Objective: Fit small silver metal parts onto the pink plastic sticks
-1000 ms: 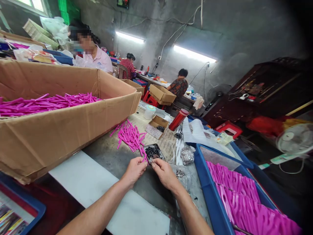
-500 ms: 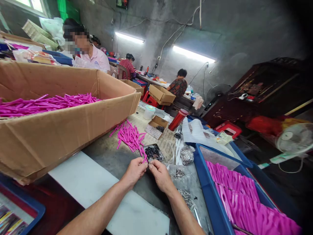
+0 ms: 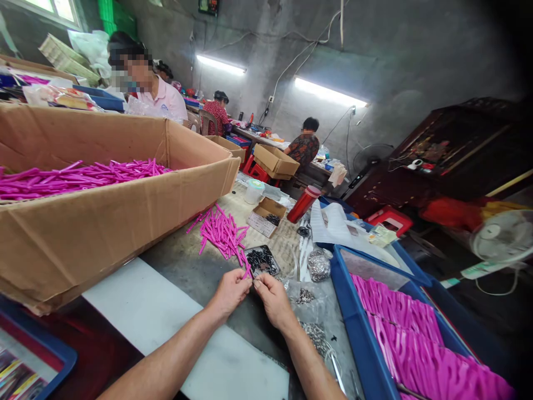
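Note:
Between finger and thumb, my left hand (image 3: 230, 290) pinches a magenta plastic stick (image 3: 246, 273), its end pointing up and away. My right hand (image 3: 271, 294) is closed beside it, fingertips almost touching the left ones; whatever it pinches is too small to make out. Just beyond both hands lies a small tray (image 3: 278, 270) of small black parts (image 3: 260, 259). A loose pile of magenta sticks (image 3: 222, 232) spreads on the table behind the left hand. To the right of my right hand sits a clear bag with small metal parts (image 3: 305, 296).
A big cardboard box (image 3: 125, 214) of magenta sticks stands at left. Blue bins (image 3: 347, 311) with magenta pieces line the right side. A red cylinder (image 3: 303, 204), a small carton (image 3: 263, 225) and a lidded tub (image 3: 253, 191) stand farther back. Several people sit beyond.
Both hands stay nearly in place at the stick, with only a very slight shift of the right forearm. Nothing else has visibly moved.

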The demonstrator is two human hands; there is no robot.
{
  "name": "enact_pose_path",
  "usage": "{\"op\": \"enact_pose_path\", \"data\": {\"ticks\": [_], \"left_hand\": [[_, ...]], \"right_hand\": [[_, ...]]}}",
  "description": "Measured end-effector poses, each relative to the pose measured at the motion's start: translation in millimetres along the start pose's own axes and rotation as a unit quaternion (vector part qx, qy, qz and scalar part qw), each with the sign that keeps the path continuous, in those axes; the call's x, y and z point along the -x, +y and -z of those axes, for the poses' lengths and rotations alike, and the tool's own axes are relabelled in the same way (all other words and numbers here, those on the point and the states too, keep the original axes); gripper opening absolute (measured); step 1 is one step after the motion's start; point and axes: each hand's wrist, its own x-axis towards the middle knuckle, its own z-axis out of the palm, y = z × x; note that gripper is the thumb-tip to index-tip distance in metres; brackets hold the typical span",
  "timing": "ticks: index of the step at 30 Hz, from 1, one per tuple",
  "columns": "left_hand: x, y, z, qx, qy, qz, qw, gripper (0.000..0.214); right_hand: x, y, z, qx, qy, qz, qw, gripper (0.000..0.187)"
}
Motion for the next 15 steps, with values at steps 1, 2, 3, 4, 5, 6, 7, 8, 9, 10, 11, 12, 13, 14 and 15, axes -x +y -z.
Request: {"op": "enact_pose_path", "data": {"ticks": [1,2,3,4,5,6,7,8,9,10,11,12,13,14,15], "left_hand": [[-0.1,-0.2,0.0,-0.001,0.0,0.0,1.0,0.017],[-0.1,-0.3,0.1,-0.002,0.001,-0.001,1.0,0.017],[-0.1,-0.4,0.2,-0.004,0.001,-0.001,1.0,0.016],[-0.1,-0.4,0.3,-0.005,0.0,-0.001,1.0,0.016],[-0.1,-0.4,0.6,-0.006,-0.001,-0.001,1.0,0.016],[0.0,-0.3,0.9,-0.008,-0.002,-0.001,1.0,0.015],[0.0,-0.2,1.2,-0.01,-0.003,-0.001,1.0,0.014],[-0.1,0.0,1.5,-0.011,-0.003,-0.001,1.0,0.013],[-0.2,0.2,1.8,-0.013,-0.003,-0.003,1.0,0.012],[-0.3,0.5,2.1,-0.014,-0.003,-0.006,1.0,0.01],[-0.5,0.7,2.3,-0.016,-0.004,-0.012,1.0,0.007],[-0.7,0.8,2.4,-0.018,-0.005,-0.02,1.0,0.006],[-1.0,0.7,2.4,-0.022,-0.007,-0.03,0.999,0.006],[-1.4,0.3,2.3,-0.026,-0.009,-0.041,0.999,0.008],[-1.9,-0.3,2.3,-0.032,-0.012,-0.054,0.998,0.009]], "right_hand": [[0.1,-0.4,-0.3,-0.002,0.002,-0.002,1.0,0.017],[0.2,-0.9,-0.5,-0.006,0.005,-0.004,1.0,0.017],[0.4,-1.2,-0.7,-0.01,0.007,-0.005,1.0,0.017],[0.7,-1.5,-0.7,-0.017,0.009,-0.006,1.0,0.017],[0.9,-1.5,-0.6,-0.026,0.007,-0.007,1.0,0.016],[1.1,-1.5,-0.4,-0.036,0.005,-0.008,0.999,0.016],[1.2,-1.2,-0.1,-0.047,0.002,-0.011,0.999,0.016],[1.1,-0.9,0.3,-0.058,0.0,-0.014,0.998,0.015],[1.0,-0.5,0.8,-0.07,-0.002,-0.017,0.997,0.015],[0.8,-0.1,1.3,-0.082,-0.003,-0.021,0.996,0.015],[0.5,0.3,1.8,-0.095,-0.004,-0.024,0.995,0.015],[0.3,0.5,2.3,-0.107,-0.005,-0.028,0.994,0.016],[0.2,0.5,2.9,-0.118,-0.007,-0.032,0.992,0.016],[0.2,0.3,3.4,-0.129,-0.008,-0.036,0.991,0.016],[0.2,0.0,3.9,-0.139,-0.008,-0.039,0.989,0.016]]}}
